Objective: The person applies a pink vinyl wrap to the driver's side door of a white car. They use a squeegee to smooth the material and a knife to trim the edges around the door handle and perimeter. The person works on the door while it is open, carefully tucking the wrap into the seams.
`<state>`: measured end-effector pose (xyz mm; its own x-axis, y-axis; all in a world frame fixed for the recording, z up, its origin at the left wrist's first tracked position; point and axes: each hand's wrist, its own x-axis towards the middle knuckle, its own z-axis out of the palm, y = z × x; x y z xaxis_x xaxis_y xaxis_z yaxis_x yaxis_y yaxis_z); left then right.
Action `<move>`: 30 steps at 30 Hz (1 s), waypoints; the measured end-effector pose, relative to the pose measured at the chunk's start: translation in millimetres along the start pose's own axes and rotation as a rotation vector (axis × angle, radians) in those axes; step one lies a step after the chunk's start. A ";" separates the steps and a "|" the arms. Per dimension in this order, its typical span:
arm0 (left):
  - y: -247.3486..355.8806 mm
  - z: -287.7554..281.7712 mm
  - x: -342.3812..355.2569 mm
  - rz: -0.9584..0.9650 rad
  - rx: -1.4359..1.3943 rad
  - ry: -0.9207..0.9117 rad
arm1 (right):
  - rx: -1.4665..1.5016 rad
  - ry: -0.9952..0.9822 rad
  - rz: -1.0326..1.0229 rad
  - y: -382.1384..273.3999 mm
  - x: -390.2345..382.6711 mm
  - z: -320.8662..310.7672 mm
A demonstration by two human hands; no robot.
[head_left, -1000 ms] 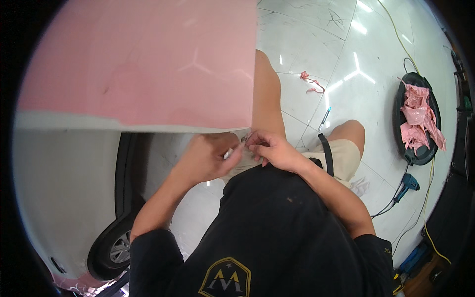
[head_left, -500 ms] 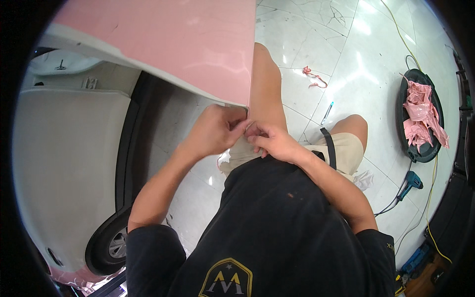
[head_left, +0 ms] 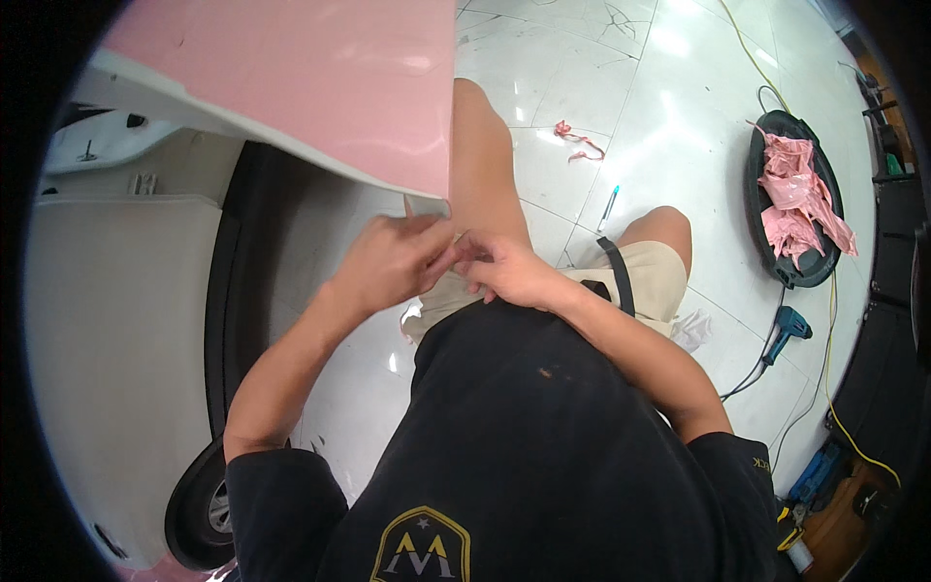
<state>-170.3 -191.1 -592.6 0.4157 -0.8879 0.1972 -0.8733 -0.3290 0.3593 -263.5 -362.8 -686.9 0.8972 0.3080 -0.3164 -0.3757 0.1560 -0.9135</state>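
A panel covered in glossy pink film (head_left: 320, 87), apparently a car's open door, juts in from the upper left and ends in a corner above my lap. At that corner hangs a small loose flap (head_left: 427, 206). Just below it is my left hand (head_left: 390, 264), thumb and fingers pinched together. My right hand (head_left: 509, 272) is beside it, also closed in a pinch, and the fingertips of both hands meet. Whatever lies between the fingers is too small or hidden to make out.
At right, a black oval tray (head_left: 761, 228) holds crumpled pink film (head_left: 795, 189); a teal heat gun (head_left: 787, 330) and cables lie below it. A pen (head_left: 608, 209) and pink scraps (head_left: 579, 142) are on the tiled floor. The white car body (head_left: 116, 330) stands left.
My left hand has drawn slightly away from the panel's corner toward my body, uncovering the flap there. The right hand stays pinched beside it. The whole view has shifted a little.
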 end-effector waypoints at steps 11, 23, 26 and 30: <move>34.2 -25.8 -1.0 -0.523 -0.070 -0.036 | 0.055 -0.003 0.005 10.6 7.2 -7.5; 8.7 -23.3 17.1 -0.445 -0.272 -0.170 | 0.008 -0.013 0.001 8.7 7.2 -4.7; -4.1 -21.9 14.6 -0.434 -0.487 -0.206 | 0.006 -0.006 -0.007 7.8 5.5 -4.0; -10.9 -20.6 15.6 -0.258 -0.378 -0.163 | 0.008 -0.012 0.013 7.6 4.5 -5.1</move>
<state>-149.1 -194.7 -574.6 0.5348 -0.8415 -0.0762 -0.5808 -0.4316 0.6902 -261.1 -365.0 -696.6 0.8896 0.3214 -0.3247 -0.3888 0.1593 -0.9075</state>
